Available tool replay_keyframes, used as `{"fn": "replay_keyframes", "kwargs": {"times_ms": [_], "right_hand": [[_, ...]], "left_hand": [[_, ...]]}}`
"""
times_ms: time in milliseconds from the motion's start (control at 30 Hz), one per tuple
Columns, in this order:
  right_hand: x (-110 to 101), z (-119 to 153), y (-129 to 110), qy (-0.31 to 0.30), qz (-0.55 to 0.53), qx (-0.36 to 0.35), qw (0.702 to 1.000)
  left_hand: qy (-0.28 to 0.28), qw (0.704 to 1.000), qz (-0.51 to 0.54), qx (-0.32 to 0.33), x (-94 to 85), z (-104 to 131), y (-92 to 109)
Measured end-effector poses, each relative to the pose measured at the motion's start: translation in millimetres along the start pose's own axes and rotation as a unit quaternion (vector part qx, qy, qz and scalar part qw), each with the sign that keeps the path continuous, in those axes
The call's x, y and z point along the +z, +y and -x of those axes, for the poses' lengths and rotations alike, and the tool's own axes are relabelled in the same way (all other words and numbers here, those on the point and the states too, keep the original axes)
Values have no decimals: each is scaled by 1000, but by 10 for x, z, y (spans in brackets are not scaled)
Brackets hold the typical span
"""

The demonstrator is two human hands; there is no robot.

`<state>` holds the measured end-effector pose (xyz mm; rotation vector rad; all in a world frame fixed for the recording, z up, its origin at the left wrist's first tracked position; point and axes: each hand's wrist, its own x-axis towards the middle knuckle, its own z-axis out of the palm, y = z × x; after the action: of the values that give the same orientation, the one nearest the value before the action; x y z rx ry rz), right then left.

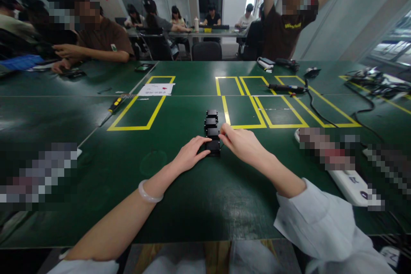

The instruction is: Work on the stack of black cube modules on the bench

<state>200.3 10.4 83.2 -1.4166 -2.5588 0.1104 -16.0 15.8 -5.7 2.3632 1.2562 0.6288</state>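
Note:
Several small black box-shaped parts stand in a row running away from me on the green table. My left hand [192, 152] has its thumb and index finger on the nearest black box-shaped part [212, 149], steadying it from the left. At the right side of the row, my right hand [239, 142] is closed in a pinch by the gap between the nearest part and the second black part [212, 133]. Something thin and dark shows below its fingertips, too small to make out. The farthest black part [212, 114] is untouched.
Yellow tape outlines [247, 126] mark the green table [180, 205]. A yellow-black screwdriver [116, 103] lies left, near a white paper [156, 89]. At right are a black corded tool [287, 88], a white power strip [349, 186] and tangled cables [375, 80]. People sit beyond.

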Motion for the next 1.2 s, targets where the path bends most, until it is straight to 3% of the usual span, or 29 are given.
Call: {"fn": "replay_keyframes", "kwargs": {"times_ms": [367, 1200], "right_hand": [[22, 9, 19, 24, -18, -17, 999], [4, 5, 1, 13, -17, -9, 1000]], "left_hand": [[1, 1000, 2, -1, -1, -3, -6], [0, 1000, 0, 1, -5, 0, 1]]}}
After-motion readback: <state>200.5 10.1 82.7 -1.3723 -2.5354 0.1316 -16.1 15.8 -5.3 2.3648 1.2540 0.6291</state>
